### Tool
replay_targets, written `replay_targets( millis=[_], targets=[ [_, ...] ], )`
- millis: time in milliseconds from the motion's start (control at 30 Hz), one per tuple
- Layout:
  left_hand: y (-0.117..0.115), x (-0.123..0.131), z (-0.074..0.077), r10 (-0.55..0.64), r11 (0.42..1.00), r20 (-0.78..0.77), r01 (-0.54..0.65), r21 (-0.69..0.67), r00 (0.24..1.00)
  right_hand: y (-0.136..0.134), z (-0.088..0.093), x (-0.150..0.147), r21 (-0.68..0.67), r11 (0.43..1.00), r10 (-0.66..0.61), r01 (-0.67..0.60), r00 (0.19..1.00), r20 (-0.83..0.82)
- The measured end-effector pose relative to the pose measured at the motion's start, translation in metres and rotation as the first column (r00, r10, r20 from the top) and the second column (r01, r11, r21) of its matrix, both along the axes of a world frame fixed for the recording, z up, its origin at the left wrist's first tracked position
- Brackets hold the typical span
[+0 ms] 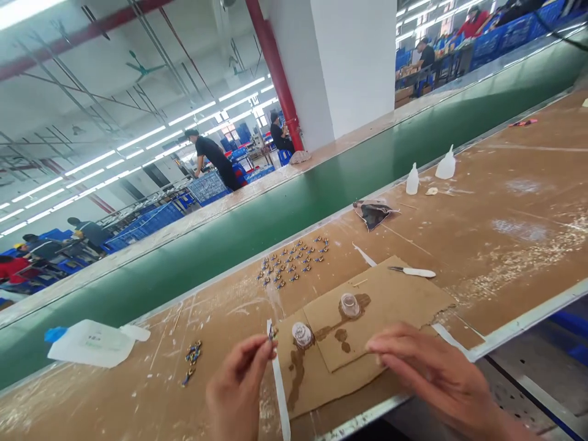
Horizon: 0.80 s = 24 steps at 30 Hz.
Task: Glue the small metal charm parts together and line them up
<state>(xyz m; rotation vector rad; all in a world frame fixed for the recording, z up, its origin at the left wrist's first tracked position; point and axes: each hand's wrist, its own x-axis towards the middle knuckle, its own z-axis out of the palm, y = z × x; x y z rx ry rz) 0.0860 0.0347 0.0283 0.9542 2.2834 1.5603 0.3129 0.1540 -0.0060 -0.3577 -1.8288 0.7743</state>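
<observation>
My left hand (241,383) pinches a small blue-and-gold piece (272,332) between thumb and forefinger, over the left edge of a cardboard sheet (367,361). Closed at the fingertips, my right hand (427,367) hovers above the sheet's right part; anything between those fingers is too small to make out. On the cardboard stand a small whitish cup (302,334) and a clear plastic cup (350,305), with dark wet stains around them. A pile of similar pieces (193,355) lies left of my left hand. Many more pieces (294,263) sit spread out beyond the cardboard.
A white-handled knife (416,271) lies at the cardboard's far right. At left, a translucent jug (92,343) with a blue cap rests on its side. Two white squeeze bottles (412,179) and a dark bag (374,213) are farther back. A green conveyor belt (257,220) runs behind; people work beyond.
</observation>
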Motion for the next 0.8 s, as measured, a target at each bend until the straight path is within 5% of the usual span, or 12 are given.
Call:
replay_targets(
  millis=[100, 200, 400, 633, 800],
  targets=[
    [0.057, -0.031, 0.005, -0.178, 0.974, 0.027, 0.180, -0.139, 0.984, 0.021, -0.022, 0.014, -0.003, 0.975, -0.222, 0.222, 0.974, 0.050],
    [0.103, -0.048, -0.001, -0.222, 0.957, 0.009, 0.219, -0.190, 0.975, 0.035, -0.043, 0.022, -0.053, 0.927, -0.360, 0.370, 0.922, 0.140],
    [0.150, -0.048, -0.019, -0.280, 0.920, -0.035, 0.258, -0.295, 0.959, 0.039, -0.054, 0.020, 0.111, 0.922, -0.385, 0.372, 0.911, 0.147],
    [0.162, -0.051, -0.023, -0.275, 0.906, -0.153, 0.203, -0.371, 0.949, 0.039, -0.051, 0.020, 0.189, 0.904, -0.414, 0.383, 0.896, 0.160],
    [0.110, -0.070, 0.003, -0.228, 0.939, -0.263, 0.140, -0.315, 0.938, 0.037, -0.051, 0.021, 0.156, 0.884, -0.463, 0.441, 0.871, 0.164]
  ],
)
